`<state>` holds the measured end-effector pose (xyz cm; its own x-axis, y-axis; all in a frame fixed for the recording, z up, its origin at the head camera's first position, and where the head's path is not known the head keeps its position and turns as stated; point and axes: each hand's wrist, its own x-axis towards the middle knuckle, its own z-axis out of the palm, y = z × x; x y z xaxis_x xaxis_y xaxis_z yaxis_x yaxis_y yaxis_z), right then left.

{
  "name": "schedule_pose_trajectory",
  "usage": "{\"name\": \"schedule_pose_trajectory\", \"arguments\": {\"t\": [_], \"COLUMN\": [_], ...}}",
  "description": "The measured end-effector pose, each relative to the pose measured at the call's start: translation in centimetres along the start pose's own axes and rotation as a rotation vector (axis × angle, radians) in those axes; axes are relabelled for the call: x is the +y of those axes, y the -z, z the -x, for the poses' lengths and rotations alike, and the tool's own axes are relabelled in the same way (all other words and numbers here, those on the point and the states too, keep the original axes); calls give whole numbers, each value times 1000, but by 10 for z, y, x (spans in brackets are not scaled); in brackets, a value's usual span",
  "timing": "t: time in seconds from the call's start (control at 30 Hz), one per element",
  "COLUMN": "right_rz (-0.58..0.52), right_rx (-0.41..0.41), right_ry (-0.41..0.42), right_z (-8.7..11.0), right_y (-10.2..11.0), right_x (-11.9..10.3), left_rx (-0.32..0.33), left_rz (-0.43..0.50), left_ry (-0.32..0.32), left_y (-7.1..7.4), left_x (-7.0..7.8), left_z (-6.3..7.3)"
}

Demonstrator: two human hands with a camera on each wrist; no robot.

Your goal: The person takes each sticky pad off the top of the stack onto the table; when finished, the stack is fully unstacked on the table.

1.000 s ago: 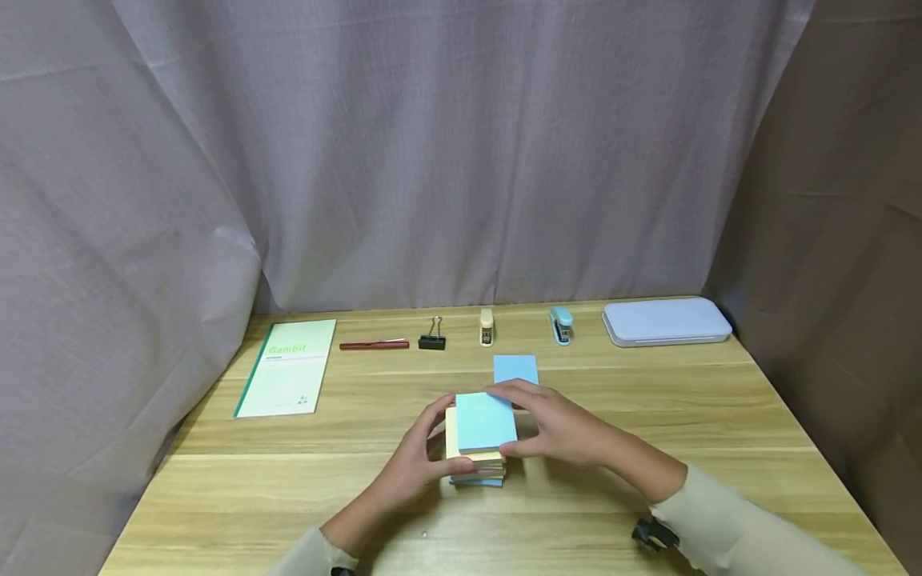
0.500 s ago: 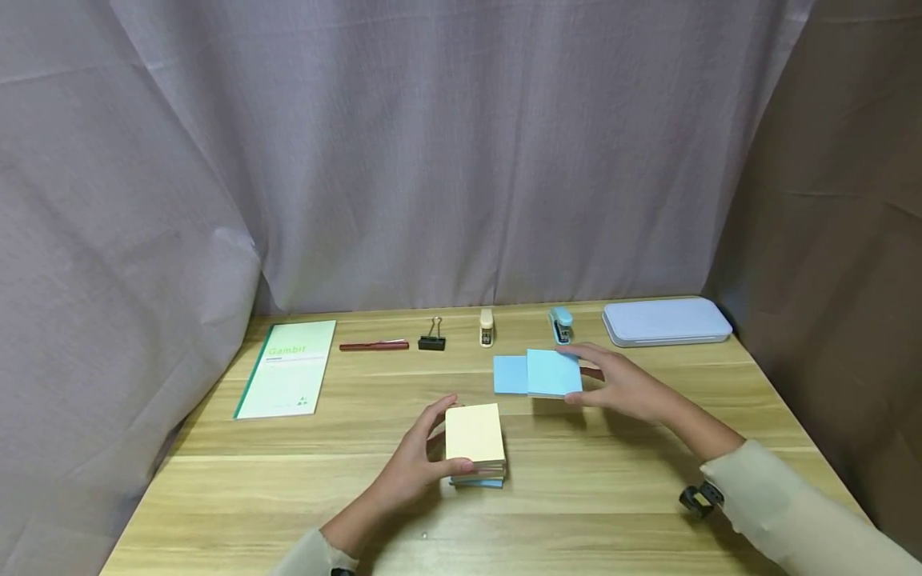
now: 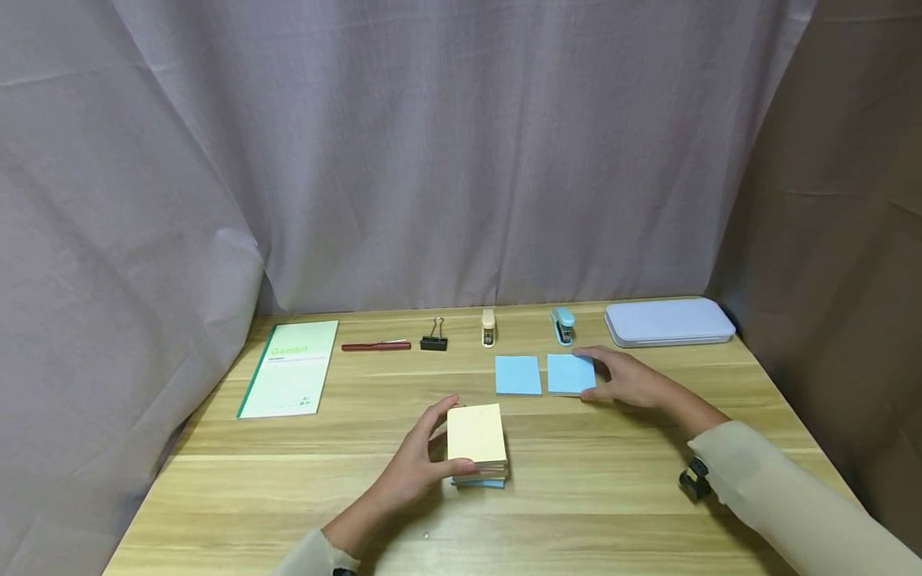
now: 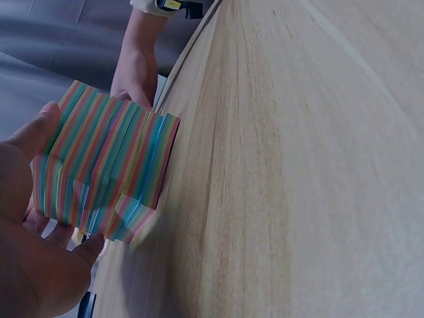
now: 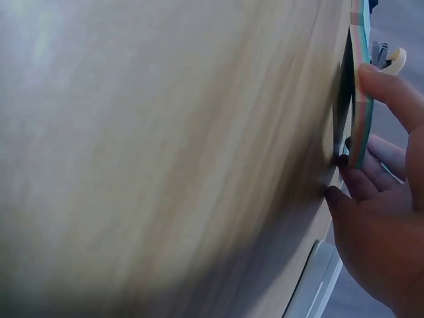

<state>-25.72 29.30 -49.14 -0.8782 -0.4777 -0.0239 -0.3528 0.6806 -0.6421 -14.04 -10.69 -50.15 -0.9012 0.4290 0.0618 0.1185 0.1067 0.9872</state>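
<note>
My left hand (image 3: 418,460) grips a stack of sticky note pads (image 3: 475,434) from its left side, thumb at the near edge and fingers behind. The stack's top is pale yellow; in the left wrist view its sides (image 4: 106,159) show many coloured stripes. Farther right, my right hand (image 3: 628,380) pinches a thin blue sticky note pad (image 3: 569,374) between thumb and fingers at its right side. The right wrist view shows this striped pad (image 5: 362,112) edge-on, slightly tilted and close over the table. Left of it lies another blue sticky note pad (image 3: 518,375), a narrow gap between them.
Along the back of the wooden table (image 3: 302,496) lie a notebook (image 3: 288,370), a dark red pen (image 3: 376,346), a black binder clip (image 3: 434,342), a cream stapler (image 3: 488,328), a blue stapler (image 3: 563,326) and a pale case (image 3: 670,322). Grey curtains (image 3: 461,160) hang behind.
My right hand has lifted the blue pad off the stack and carried it right and back, beside the other blue pad, uncovering the yellow top. My left hand has stayed on the stack.
</note>
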Motion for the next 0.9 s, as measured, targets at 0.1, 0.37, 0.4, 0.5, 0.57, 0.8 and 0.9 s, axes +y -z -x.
{"name": "schedule_pose_trajectory", "arguments": {"t": [0.1, 0.37, 0.4, 0.5, 0.57, 0.8, 0.9], "right_rz": [26, 84, 89, 92, 83, 20, 8], "right_rx": [-18, -38, -38, -39, -37, -40, -52], "right_ry": [-5, -11, -9, -8, -4, 23, 46], "right_z": [-1, -1, 0, 0, 1, 4, 6], "right_y": [-1, 0, 0, 2, 3, 8, 6], "right_x": [2, 3, 3, 2, 0, -20, -36], "left_rx": [-4, -10, -10, -10, -8, -4, -13], "left_rz": [4, 18, 17, 17, 10, 5, 25], "left_ry": [-2, -3, -3, -2, 4, 27, 31], "left_y": [0, -1, -2, -2, -2, -1, 0], "left_x": [0, 0, 1, 1, 2, 1, 0], "left_z": [0, 0, 0, 0, 0, 1, 1]}}
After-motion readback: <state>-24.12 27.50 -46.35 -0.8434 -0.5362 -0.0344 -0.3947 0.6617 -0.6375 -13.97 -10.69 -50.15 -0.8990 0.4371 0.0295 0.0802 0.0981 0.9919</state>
